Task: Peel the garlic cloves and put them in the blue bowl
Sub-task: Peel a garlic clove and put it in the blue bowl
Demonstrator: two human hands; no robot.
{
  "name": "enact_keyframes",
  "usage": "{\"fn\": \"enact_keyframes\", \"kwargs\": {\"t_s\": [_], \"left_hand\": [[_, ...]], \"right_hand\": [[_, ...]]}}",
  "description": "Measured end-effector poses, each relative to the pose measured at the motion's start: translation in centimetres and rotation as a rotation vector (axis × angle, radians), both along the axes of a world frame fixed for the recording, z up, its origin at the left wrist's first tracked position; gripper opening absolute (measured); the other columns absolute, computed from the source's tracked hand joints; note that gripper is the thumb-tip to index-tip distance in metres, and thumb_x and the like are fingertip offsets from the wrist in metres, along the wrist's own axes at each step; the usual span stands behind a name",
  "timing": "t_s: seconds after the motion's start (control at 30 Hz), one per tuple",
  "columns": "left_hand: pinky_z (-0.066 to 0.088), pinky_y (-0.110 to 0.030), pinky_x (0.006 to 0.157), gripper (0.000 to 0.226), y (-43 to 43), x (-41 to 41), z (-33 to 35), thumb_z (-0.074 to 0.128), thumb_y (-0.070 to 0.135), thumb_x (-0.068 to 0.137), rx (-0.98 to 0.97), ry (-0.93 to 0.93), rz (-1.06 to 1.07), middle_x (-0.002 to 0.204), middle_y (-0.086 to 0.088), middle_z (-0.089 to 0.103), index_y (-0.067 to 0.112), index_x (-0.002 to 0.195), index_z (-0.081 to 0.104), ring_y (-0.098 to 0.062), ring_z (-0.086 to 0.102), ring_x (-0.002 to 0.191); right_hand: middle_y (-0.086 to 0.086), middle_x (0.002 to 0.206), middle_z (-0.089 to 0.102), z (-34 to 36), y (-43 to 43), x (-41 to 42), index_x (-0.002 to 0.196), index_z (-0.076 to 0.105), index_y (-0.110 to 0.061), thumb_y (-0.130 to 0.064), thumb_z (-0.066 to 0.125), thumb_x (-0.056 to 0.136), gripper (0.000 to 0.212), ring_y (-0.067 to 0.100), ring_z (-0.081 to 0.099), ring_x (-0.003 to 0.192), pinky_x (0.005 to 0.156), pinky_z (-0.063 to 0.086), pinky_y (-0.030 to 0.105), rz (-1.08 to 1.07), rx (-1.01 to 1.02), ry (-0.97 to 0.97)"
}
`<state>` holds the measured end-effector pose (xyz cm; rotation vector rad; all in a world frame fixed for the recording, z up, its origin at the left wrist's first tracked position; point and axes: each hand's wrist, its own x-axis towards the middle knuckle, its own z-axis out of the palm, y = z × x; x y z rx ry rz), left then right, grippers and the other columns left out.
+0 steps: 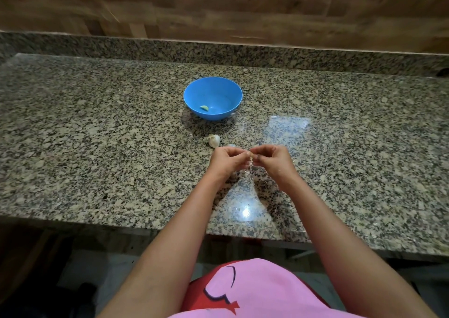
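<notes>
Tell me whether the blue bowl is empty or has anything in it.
Not empty. The blue bowl stands upright on the granite counter with one peeled garlic clove lying at the bottom; the rest of its inside is bare.

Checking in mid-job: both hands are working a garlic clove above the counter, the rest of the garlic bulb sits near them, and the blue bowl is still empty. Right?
Not quite. The blue bowl is not empty: the head view shows one peeled clove lying inside it. The rest stands: the left hand and right hand pinch a garlic clove above the counter, with the garlic bulb nearby.
</notes>
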<state>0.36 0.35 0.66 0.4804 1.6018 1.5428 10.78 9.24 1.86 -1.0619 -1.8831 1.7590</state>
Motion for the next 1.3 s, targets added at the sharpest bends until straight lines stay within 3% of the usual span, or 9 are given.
{"fn": "enact_keyframes", "kwargs": {"t_s": [0.17,0.37,0.53,0.63,0.73,0.83,0.97,1.2,1.3], "left_hand": [[0.057,-0.019,0.062,0.002,0.1,0.2,0.3,0.064,-0.002,0.083,0.028,-0.064,0.031,0.074,-0.008,0.066,-0.002,0.085,0.063,-0.010,0.065,0.061],[0.056,-0.019,0.059,0.006,0.3,0.3,0.2,0.062,-0.004,0.084,0.045,-0.110,0.068,0.072,-0.010,0.066,-0.008,0.089,0.062,-0.009,0.065,0.055],[0.057,-0.019,0.059,0.005,0.3,0.4,0.2,0.059,-0.006,0.085,0.070,-0.165,0.084,0.068,-0.010,0.067,-0.005,0.083,0.063,-0.012,0.065,0.056],[0.057,-0.020,0.059,0.005,0.3,0.4,0.3,0.058,-0.005,0.086,0.067,-0.168,0.089,0.073,-0.014,0.065,-0.006,0.085,0.063,-0.012,0.065,0.055],[0.057,-0.020,0.061,0.012,0.4,0.4,0.1,0.060,-0.003,0.086,0.036,-0.121,0.083,0.076,-0.013,0.066,-0.011,0.094,0.061,-0.011,0.065,0.058],[0.057,-0.022,0.067,0.010,0.7,0.4,-0.1,0.064,0.002,0.085,0.003,-0.020,0.088,0.078,-0.009,0.067,-0.005,0.093,0.063,-0.012,0.065,0.062],[0.056,-0.028,0.074,0.004,0.9,0.4,-0.3,0.063,0.007,0.087,-0.012,0.041,0.088,0.076,-0.006,0.066,0.003,0.087,0.063,-0.013,0.063,0.065],[0.053,-0.018,0.062,0.008,1.2,0.7,0.0,0.059,0.007,0.090,0.008,0.023,0.054,0.077,-0.005,0.064,0.005,0.082,0.060,-0.011,0.061,0.065],[0.053,-0.019,0.064,0.009,1.2,0.4,-0.3,0.059,0.009,0.090,-0.031,0.075,0.053,0.074,-0.004,0.061,0.007,0.081,0.059,-0.011,0.058,0.064]], "right_hand": [[0.011,0.087,0.069,-0.1,0.1,-0.1,0.086,0.068,-0.009,0.003,0.062,0.084,0.013,0.023,0.067,0.084,0.078,0.056,0.032,-0.021,0.042,-0.010],[0.010,0.082,0.069,-0.1,0.1,-0.2,0.082,0.067,-0.009,0.007,0.060,0.084,0.018,0.021,0.065,0.075,0.077,0.056,0.034,-0.042,0.036,0.013],[0.009,0.077,0.067,0.1,0.3,-0.1,0.085,0.067,-0.001,0.010,0.058,0.083,0.014,0.012,0.064,0.063,0.065,0.055,0.021,-0.049,-0.009,0.053],[0.012,0.077,0.067,0.0,0.5,0.0,0.086,0.066,0.002,0.011,0.057,0.084,0.014,0.014,0.065,0.063,0.064,0.056,0.021,-0.051,-0.077,0.090],[0.016,0.083,0.067,0.2,0.4,0.0,0.083,0.065,-0.001,0.012,0.057,0.083,0.015,0.025,0.065,0.077,0.078,0.056,0.032,-0.045,-0.179,0.109],[0.018,0.089,0.067,0.3,0.4,0.0,0.090,0.064,0.002,0.010,0.059,0.082,0.013,0.028,0.065,0.085,0.087,0.054,0.036,-0.041,-0.267,0.129],[0.018,0.090,0.067,0.2,0.5,0.1,0.098,0.062,0.007,0.007,0.061,0.080,0.018,0.026,0.065,0.084,0.082,0.056,0.032,-0.052,-0.298,0.170],[0.015,0.088,0.068,-0.2,0.4,0.6,0.095,0.064,0.005,0.003,0.067,0.077,0.019,0.024,0.066,0.082,0.082,0.056,0.032,0.029,-0.195,0.165],[0.012,0.083,0.067,-0.1,0.6,0.6,0.090,0.064,0.003,0.006,0.065,0.076,0.014,0.022,0.066,0.076,0.076,0.057,0.029,-0.054,-0.324,0.276]]}}
